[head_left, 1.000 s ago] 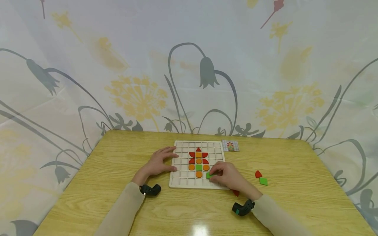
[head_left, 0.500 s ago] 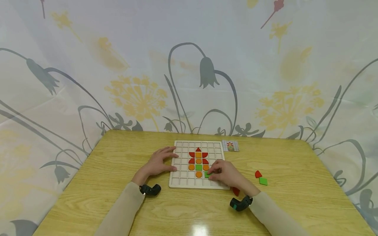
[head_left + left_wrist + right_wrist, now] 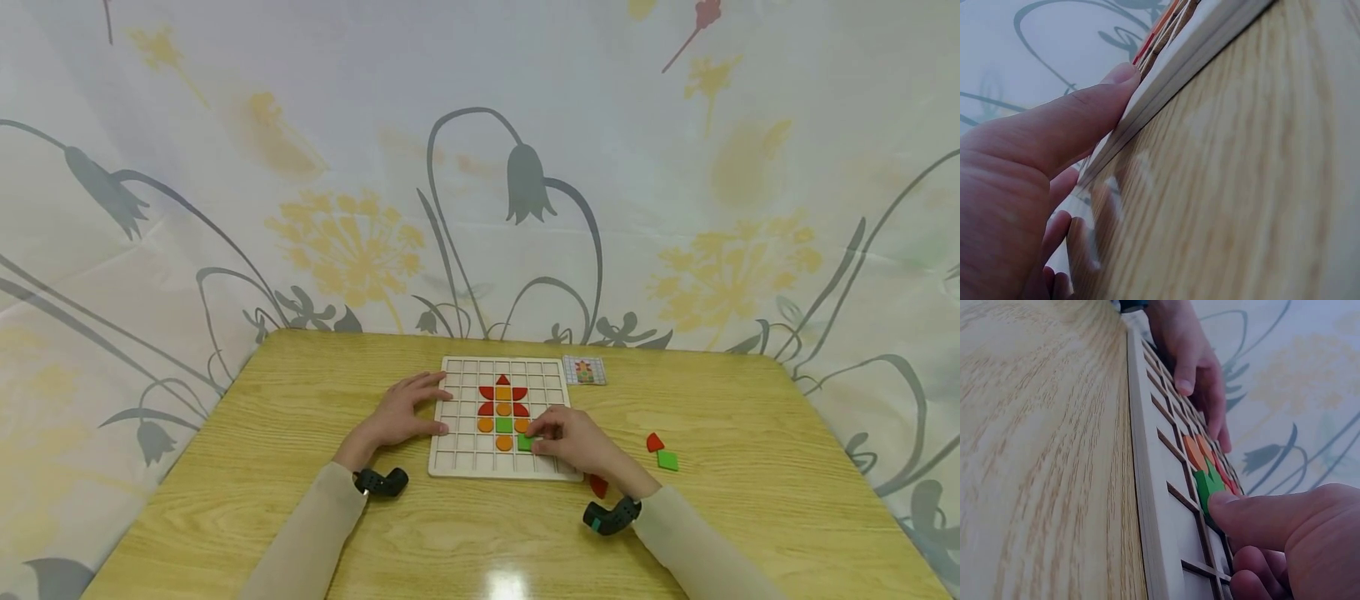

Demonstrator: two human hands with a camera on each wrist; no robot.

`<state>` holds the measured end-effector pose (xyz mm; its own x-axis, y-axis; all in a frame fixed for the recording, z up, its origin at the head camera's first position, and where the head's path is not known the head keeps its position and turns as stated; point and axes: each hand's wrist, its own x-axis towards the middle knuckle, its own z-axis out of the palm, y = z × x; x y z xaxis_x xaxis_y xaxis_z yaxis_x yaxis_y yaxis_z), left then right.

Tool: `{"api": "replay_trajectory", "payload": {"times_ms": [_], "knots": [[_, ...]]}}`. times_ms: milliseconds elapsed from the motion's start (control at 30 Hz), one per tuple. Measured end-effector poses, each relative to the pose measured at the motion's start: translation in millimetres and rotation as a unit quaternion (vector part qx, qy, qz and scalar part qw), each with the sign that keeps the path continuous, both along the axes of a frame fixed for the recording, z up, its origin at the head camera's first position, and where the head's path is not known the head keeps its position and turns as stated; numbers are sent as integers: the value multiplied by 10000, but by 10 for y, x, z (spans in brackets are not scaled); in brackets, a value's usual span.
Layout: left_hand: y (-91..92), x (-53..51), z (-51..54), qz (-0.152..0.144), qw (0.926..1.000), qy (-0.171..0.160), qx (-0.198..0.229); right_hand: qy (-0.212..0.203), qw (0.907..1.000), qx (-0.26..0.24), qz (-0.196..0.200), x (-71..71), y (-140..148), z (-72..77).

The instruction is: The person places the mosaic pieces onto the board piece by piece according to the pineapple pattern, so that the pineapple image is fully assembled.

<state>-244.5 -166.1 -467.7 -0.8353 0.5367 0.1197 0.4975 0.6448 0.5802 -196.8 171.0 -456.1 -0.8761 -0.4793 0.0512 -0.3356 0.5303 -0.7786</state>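
A white gridded board (image 3: 465, 461) lies on the table, bearing a flower-like figure of red, orange and green flat tiles. My right hand (image 3: 573, 442) pinches a green square tile (image 3: 525, 442) in the cell right of the lowest orange round tile (image 3: 504, 443). In the right wrist view, the thumb (image 3: 1229, 509) touches this green tile (image 3: 1209, 484), which looks slightly raised; the index fingertip is hidden there. My left hand (image 3: 397, 412) rests along the board's left edge, fingers spread, and its thumb (image 3: 1097, 103) lies against the rim in the left wrist view.
A small pattern card (image 3: 585, 370) lies by the board's upper right corner. To the right are a loose red tile (image 3: 655, 442) and a green square (image 3: 667, 460). Another red tile (image 3: 598, 486) lies partly under the right wrist. A patterned curtain (image 3: 480, 167) stands behind the table.
My right hand has moved slightly left, bringing the green square from the cell's right side into line beside the lowest orange round tile. The left hand has stayed in place.
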Motion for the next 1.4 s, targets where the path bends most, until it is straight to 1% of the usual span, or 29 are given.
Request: {"api": "replay_trajectory", "payload": {"times_ms": [267,567,1067,1267,1400], "knots": [[-2,2,-11,-4,10000,-7,22,70,10000,-12,16,-17,3,-38],[-8,-2,-9,-47,10000,2,53,70,10000,65,-24,-12,-14,-23],[-18,2,4,-27,10000,30,55,168,9997,105,137,-40,-12,-17],[-14,6,3,-38,10000,-29,35,-201,9995,-243,84,2,109,12],[-9,7,1,-33,10000,-52,12,-65,9997,-246,50,14,303,34]]}}
